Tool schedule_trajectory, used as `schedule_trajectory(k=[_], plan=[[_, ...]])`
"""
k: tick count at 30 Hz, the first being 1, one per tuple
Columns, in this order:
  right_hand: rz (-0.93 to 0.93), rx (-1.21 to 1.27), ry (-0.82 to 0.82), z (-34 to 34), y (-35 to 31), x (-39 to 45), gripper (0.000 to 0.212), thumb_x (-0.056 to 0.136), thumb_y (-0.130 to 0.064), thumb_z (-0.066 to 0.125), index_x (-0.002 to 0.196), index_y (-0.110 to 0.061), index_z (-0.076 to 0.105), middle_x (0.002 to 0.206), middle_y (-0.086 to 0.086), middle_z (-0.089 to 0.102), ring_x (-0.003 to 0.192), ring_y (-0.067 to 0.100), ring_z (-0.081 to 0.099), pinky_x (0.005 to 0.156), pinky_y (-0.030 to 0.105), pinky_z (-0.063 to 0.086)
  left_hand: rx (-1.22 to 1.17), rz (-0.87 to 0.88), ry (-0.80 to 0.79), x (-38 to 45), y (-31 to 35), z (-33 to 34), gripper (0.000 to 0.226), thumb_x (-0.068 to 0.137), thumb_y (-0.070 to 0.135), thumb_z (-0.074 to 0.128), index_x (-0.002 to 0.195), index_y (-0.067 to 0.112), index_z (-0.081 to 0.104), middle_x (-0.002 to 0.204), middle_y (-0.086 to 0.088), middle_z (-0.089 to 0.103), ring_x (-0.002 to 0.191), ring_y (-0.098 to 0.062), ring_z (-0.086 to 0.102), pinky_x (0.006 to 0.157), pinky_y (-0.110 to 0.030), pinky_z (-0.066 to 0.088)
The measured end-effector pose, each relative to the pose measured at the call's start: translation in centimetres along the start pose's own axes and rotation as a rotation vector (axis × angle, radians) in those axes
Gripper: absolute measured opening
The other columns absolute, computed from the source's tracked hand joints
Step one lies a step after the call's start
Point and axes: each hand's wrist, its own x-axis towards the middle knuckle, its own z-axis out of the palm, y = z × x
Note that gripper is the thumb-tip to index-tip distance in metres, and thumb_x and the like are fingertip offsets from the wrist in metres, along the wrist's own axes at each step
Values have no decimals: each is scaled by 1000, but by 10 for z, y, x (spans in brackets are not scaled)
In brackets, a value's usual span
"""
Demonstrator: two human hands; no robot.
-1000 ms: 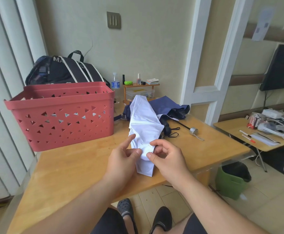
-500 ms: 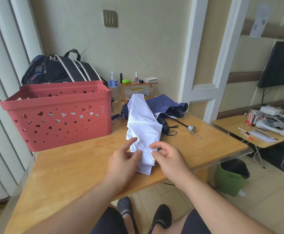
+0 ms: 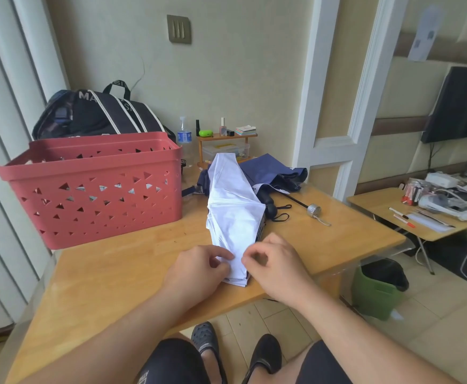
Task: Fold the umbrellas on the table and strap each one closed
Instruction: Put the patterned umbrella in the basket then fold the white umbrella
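A white umbrella [image 3: 233,214] lies collapsed lengthwise on the wooden table [image 3: 110,270], its near end between my hands. My left hand [image 3: 196,270] pinches a fold of the white fabric at the near left edge. My right hand [image 3: 275,266] pinches the fabric at the near right edge, thumb and forefinger curled together. Behind it lies a navy umbrella [image 3: 271,173], unfolded and rumpled, with its black shaft and silver cap [image 3: 313,210] pointing right. Its black handle and wrist loop [image 3: 275,210] show beside the white canopy.
A red perforated basket [image 3: 93,187] stands at the table's left, a black bag [image 3: 99,115] behind it. A small wooden shelf [image 3: 225,146] with bottles sits at the back. A green bin [image 3: 379,289] stands on the floor right, beside a low cluttered table [image 3: 409,217].
Both hands have slid toward the near end of the white umbrella and closed into pinches on its fabric. The left forefinger, earlier raised, now curls down onto the cloth.
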Motion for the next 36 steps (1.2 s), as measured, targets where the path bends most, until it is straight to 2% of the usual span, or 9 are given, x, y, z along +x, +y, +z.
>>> schedule_trajectory(k=[3, 7, 12, 15, 19, 24, 27, 31, 36], plan=[[-95, -104, 98, -4, -3, 25, 26, 98, -39, 63, 120, -29, 73, 125, -10, 50, 123, 13, 44, 105, 24, 36, -11, -13, -26, 2, 0, -2, 19, 87, 41, 63, 94, 56, 71, 83, 24, 72, 80, 4, 64, 70, -23, 52], [-134, -345, -140, -10, -10, 76, 62, 105, -51, 44, 161, -27, 32, 171, -9, 9, 157, 20, 0, 126, 45, 17, 16, 19, -52, 4, -1, -2, 18, 88, 42, 64, 99, 53, 73, 81, 34, 69, 84, 5, 65, 78, -24, 56], [60, -523, -509, 2, 34, 100, 94, 92, -84, 27, 164, -37, -11, 166, -22, -30, 154, 19, -32, 125, 61, -3, 107, 56, -175, 15, -2, -13, 12, 83, 49, 74, 94, 51, 74, 81, 22, 72, 78, 8, 64, 70, -15, 51], [68, -524, -496, 11, 46, 100, 99, 85, -92, 21, 163, -41, -13, 164, -25, -32, 153, 18, -33, 124, 62, -1, 179, 95, -283, 31, 10, -27, 10, 86, 48, 73, 95, 45, 76, 78, 15, 70, 70, 3, 62, 62, -13, 44], [57, -509, -461, 12, 44, 100, 104, 80, -96, 19, 163, -41, -12, 165, -24, -31, 153, 17, -32, 124, 62, -4, 119, 318, 131, 79, 39, -28, 32, 100, 34, 59, 132, 34, 67, 116, 7, 66, 106, -9, 61, 86, -20, 42], [45, -229, -350, -5, 52, 97, 86, 98, -63, 41, 165, -36, -5, 172, -18, -11, 159, 12, -13, 128, 51, 4, 403, 272, -285, 111, 25, 19, 60, 112, 45, 25, 163, 13, 23, 172, -7, 18, 158, -22, 15, 124, -34, 13], [81, -201, -291, -29, 73, 100, 68, 106, -38, 39, 166, -39, 5, 172, -16, 5, 159, 9, 2, 128, 44, 15, 595, 289, -346, 118, -3, 37, 67, 110, 51, 12, 166, 20, -10, 172, 2, -22, 157, -16, -23, 128, -38, -11], [-11, -550, -379, -36, 88, 113, 65, 110, -35, 28, 165, -37, -7, 171, -20, -2, 159, 11, -10, 129, 52, 2, 629, 315, -339, 117, -2, 39, 67, 107, 60, 10, 164, 33, -14, 169, 5, -28, 155, -15, -29, 128, -41, -13], [-19, -573, -363, -33, 82, 129, 70, 106, -18, 31, 166, -34, -1, 173, -18, 1, 160, 16, -7, 128, 54, 2, 651, 312, -339, 115, -1, 38, 67, 103, 68, 11, 162, 45, -12, 169, 2, -29, 155, -18, -29, 127, -41, -15]])
